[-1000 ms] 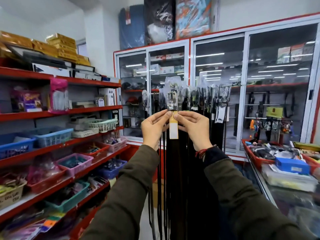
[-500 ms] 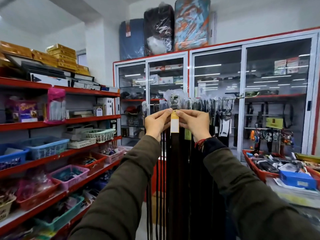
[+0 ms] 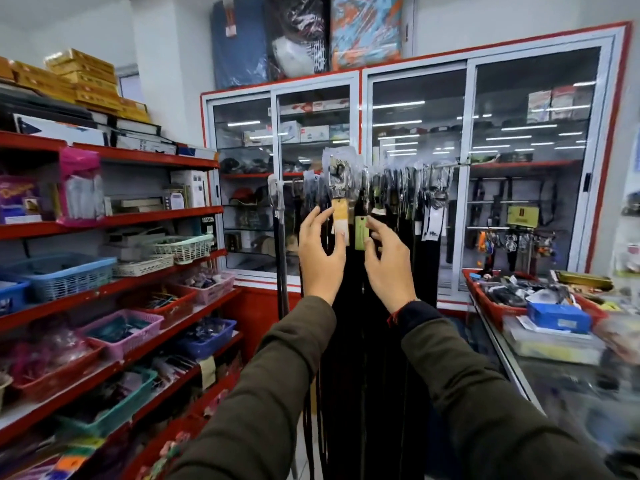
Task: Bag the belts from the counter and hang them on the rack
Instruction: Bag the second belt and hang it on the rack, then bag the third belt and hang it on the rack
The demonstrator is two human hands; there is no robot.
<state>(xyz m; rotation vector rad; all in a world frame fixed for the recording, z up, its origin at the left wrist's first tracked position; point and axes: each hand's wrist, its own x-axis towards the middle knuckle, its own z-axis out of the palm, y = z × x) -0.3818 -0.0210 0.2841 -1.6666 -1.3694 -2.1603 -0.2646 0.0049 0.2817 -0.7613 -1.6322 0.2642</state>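
Observation:
Many black belts [image 3: 360,341] hang in clear bags from a horizontal metal rack [image 3: 453,165] in front of the glass cabinet. One bagged belt [image 3: 339,178] with a silver buckle and a yellow tag [image 3: 340,216] hangs at the front. My left hand [image 3: 320,254] is just left of that tag, fingers spread, holding nothing. My right hand [image 3: 388,261] is just right of it, beside a green tag [image 3: 360,233], fingers apart and empty.
Red shelves [image 3: 114,220] with plastic baskets line the left side. A glass counter [image 3: 540,375] with red trays and a blue box [image 3: 557,317] stands at the right. The glass cabinet [image 3: 415,133] fills the back wall.
Both hands pinched the bagged belt below its buckle earlier. They have now let go and drawn back and apart, and the belt hangs on the rack by itself.

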